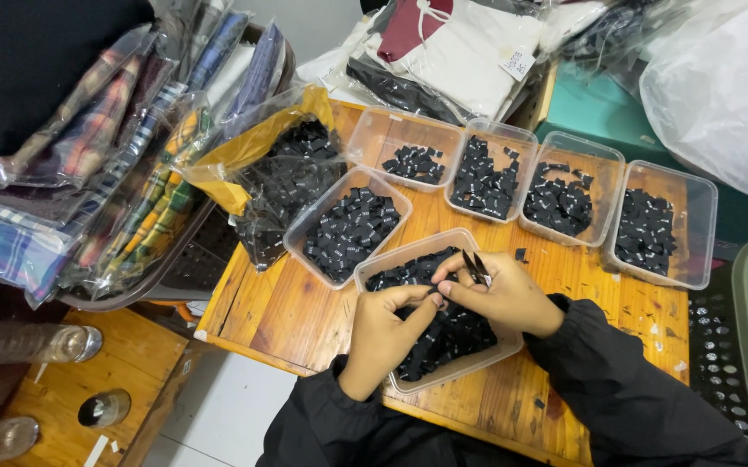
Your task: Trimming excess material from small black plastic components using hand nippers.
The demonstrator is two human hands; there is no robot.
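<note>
wooden table | six clear tubs | plastic bag

A garment workshop or clothing stockroom: the wooden desk carries clear plastic tubs filled with small black woven labels; a basket beside it holds plaid shirts sealed in clear bags; more bagged, folded clothes are heaped behind.

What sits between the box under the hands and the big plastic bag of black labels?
In the head view, one clear box of black labels lies between the box under the hands and the plastic bag of labels, on the wooden table.
</note>
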